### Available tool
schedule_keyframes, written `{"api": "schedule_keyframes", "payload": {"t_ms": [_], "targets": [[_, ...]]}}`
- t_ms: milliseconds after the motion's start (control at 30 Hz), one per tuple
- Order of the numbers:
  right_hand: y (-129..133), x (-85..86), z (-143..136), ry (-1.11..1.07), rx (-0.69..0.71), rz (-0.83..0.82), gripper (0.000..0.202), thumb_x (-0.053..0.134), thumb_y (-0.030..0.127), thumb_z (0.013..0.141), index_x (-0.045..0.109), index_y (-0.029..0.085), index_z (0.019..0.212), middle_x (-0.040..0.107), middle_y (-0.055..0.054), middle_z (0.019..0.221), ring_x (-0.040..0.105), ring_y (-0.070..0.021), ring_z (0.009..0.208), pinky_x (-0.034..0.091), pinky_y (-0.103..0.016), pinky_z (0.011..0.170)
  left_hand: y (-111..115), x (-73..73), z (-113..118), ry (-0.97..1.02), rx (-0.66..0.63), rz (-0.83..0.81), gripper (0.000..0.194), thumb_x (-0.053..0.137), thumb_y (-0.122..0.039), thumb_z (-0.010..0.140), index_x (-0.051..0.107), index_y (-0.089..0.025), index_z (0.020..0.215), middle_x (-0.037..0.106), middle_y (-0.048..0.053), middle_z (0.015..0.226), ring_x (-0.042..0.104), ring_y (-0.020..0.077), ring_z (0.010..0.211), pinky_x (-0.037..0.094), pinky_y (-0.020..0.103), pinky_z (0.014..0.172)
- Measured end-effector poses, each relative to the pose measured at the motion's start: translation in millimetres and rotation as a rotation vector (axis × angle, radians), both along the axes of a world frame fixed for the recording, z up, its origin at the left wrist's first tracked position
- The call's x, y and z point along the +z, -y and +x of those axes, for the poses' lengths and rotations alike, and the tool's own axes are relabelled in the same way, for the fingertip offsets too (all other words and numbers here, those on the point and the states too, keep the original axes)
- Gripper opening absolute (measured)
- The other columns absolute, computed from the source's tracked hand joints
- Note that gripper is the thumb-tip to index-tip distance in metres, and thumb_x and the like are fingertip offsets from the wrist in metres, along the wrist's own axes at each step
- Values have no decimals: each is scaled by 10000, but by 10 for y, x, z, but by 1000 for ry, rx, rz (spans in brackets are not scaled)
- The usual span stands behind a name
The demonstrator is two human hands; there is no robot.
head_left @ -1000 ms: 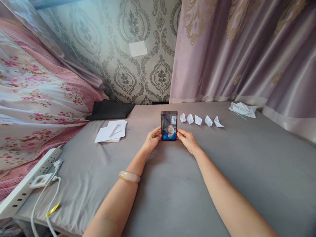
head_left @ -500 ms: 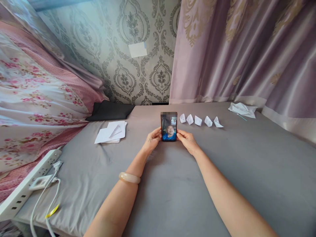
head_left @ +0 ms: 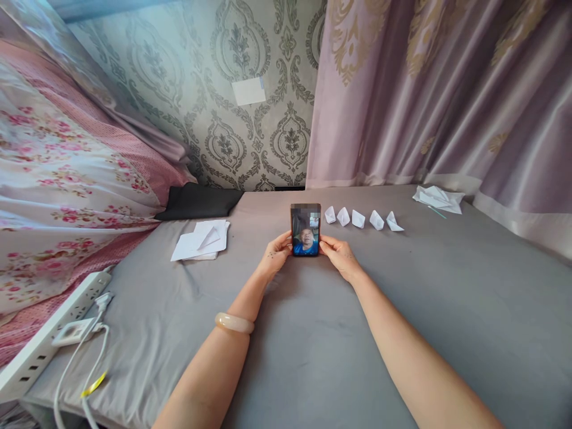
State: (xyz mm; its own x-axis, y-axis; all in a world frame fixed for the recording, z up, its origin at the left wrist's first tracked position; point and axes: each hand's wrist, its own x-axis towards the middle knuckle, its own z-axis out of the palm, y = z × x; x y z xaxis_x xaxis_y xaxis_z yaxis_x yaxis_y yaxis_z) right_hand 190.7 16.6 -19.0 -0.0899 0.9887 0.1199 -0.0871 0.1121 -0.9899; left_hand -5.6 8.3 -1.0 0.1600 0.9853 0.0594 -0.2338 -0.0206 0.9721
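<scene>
A smartphone stands upright near the middle of the grey-covered surface, its lit screen facing me with a person on a video picture. My left hand grips its left edge and my right hand its right edge; the fingers behind the phone are hidden. A pale bangle circles my left forearm. Just right of the phone, several small folded white paper boats stand in a row. Left of my left hand lies a stack of white paper sheets with a folded piece on top.
A white power strip with plugged-in white cables lies along the left edge. Folded black cloth rests at the back left. More folded white paper sits at the back right. Curtains hang behind on the right.
The person on the phone's screen has shifted slightly. Both hands keep their hold on the phone in the same place.
</scene>
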Motion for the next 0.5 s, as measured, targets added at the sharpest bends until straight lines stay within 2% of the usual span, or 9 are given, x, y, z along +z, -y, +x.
{"api": "schedule_keyframes", "payload": {"t_ms": [500], "targets": [[3, 4, 14, 31, -3, -1, 441, 675, 423, 751, 719, 210, 1135, 701, -47, 1202, 643, -281, 1144, 445, -480, 1060, -9, -34, -12, 26, -23, 12, 613, 756, -238, 695, 608, -152, 1284, 727, 110, 1083, 660, 226, 966, 482, 347, 894]]}}
